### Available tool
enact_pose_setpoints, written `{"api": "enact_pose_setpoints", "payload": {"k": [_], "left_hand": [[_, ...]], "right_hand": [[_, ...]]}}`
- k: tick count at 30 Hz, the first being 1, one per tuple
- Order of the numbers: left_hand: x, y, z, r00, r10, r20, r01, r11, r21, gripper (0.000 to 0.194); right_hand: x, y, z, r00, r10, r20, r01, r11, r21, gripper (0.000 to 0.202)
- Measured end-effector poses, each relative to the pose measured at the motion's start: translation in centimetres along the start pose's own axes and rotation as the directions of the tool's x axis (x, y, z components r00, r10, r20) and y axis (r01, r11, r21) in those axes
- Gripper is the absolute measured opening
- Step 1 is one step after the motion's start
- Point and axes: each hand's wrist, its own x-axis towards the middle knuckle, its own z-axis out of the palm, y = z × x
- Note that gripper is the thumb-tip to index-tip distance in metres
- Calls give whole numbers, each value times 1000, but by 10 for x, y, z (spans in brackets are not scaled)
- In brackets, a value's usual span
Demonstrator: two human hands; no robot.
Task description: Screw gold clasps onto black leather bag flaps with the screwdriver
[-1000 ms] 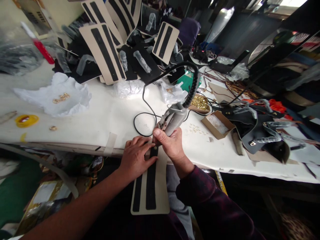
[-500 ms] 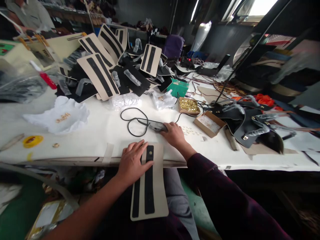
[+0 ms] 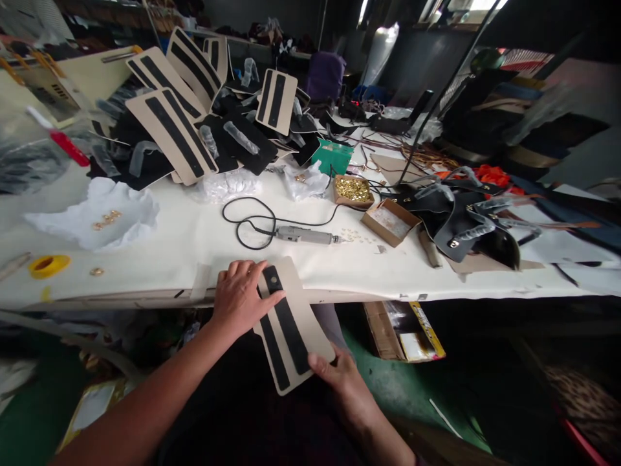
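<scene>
A beige panel [image 3: 303, 323] with two black strips lies tilted across the table's front edge, its lower part over my lap. My left hand [image 3: 240, 294] grips its upper left side, thumb on top near a small round metal piece [image 3: 273, 279] on one strip. At the lower right corner, my right hand [image 3: 339, 372] pinches the panel with the thumb above and the fingers mostly hidden beneath. Beyond the panel, a grey pen-shaped electric tool [image 3: 305, 235] with a black cord rests on the white table [image 3: 184, 226], its tip pointing right towards small scattered pieces [image 3: 356, 235].
Similar panels [image 3: 169, 133] are piled at the back left. A box of gold pieces [image 3: 354, 189] and another open cardboard box [image 3: 391, 222] stand right of the tool. White cloth [image 3: 97, 213] and yellow tape [image 3: 48, 265] lie left. Black leather parts [image 3: 451, 220] lie right.
My right hand has let go of the grey tool and come down to the panel's lower right corner. The panel has turned, its lower end swinging right. The view has shifted.
</scene>
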Motion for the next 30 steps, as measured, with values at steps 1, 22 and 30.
{"api": "enact_pose_setpoints", "payload": {"k": [1,22,30], "left_hand": [[-3,-2,0,1000,-10,-6,10,1000,14,65],[-85,-39,-84,979,-64,-194,-97,690,-717,21],[-124,-99,-86,926,-220,-308,-26,775,-631,9]], "right_hand": [[-2,0,2,999,25,36,-26,999,43,52],[61,-148,108,468,-339,816,829,490,-271,23],[146,-155,215,616,-239,751,617,739,-271,31]]}}
